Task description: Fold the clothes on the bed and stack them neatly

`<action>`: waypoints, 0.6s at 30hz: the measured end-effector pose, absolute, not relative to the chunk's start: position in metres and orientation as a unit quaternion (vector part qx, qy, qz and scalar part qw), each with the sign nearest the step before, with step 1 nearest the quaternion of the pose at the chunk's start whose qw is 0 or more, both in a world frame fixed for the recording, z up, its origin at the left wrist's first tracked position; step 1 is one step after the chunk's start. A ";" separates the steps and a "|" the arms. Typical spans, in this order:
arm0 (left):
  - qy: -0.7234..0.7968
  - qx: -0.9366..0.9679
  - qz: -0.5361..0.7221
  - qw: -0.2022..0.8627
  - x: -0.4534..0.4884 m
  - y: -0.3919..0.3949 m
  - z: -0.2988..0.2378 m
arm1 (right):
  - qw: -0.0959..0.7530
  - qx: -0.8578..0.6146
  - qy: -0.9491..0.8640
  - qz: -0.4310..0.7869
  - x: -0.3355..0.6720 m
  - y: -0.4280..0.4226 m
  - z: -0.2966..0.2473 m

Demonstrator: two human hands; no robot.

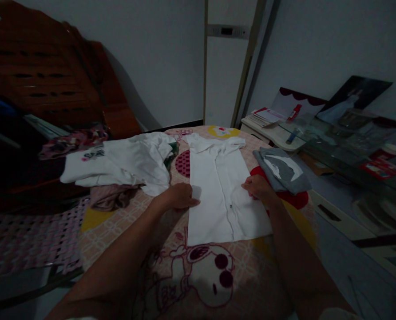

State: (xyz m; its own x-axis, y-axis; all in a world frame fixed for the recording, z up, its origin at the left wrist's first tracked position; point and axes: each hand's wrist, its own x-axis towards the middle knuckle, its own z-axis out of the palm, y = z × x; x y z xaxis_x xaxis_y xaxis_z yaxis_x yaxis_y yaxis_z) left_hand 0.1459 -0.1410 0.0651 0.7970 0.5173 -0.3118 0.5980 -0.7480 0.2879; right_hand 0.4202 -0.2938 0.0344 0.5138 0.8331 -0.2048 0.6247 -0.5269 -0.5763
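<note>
1. The left grip (181, 195) rested at the 9 o'clock edge of the white shirt (207, 191), thumb on the cloth; whether it was closed, I could not tell.
2. The right grip (256, 186) pinched the shirt near its 3 o'clock edge.
3. The shirt lay spread on the patterned table (118, 226), bunched at 12 o'clock.
4. From it, white clothes (128, 160) lay at 10 o'clock, a folded grey garment (278, 175) at 2.

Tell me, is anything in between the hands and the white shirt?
No, nothing I can see. The left hand touches one side of the white shirt, the right hand the other. The clothes pile lies off to the left, the folded gray cloth to the right.
</note>
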 end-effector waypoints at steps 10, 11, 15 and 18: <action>0.319 0.839 -0.174 0.405 0.136 -0.158 0.063 | 0.223 -0.843 -0.425 0.243 0.421 -0.293 0.034; 0.317 0.835 -0.177 0.412 0.134 -0.158 0.062 | 0.225 -0.842 -0.425 0.247 0.420 -0.294 0.035; 0.316 0.826 -0.196 0.423 0.126 -0.154 0.061 | 0.234 -0.834 -0.423 0.267 0.420 -0.301 0.043; 0.320 0.836 -0.204 0.396 0.123 -0.150 0.064 | 0.223 -0.827 -0.447 0.258 0.425 -0.313 0.052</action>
